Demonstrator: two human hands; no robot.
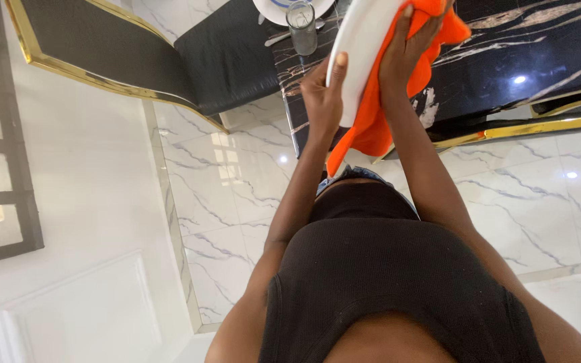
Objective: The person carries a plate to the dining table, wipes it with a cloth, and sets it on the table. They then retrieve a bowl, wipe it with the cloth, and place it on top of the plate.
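I see my left hand (322,94) clamped on the white plate's (358,47) near edge, plate tilted on edge; my right hand (408,54) presses the orange cloth (378,124) against its right face, above the table (539,60).

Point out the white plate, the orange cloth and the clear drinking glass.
white round plate (361,40), head view, bare face.
orange cloth (374,124), head view, hanging fold.
clear drinking glass (302,30), head view, side wall.
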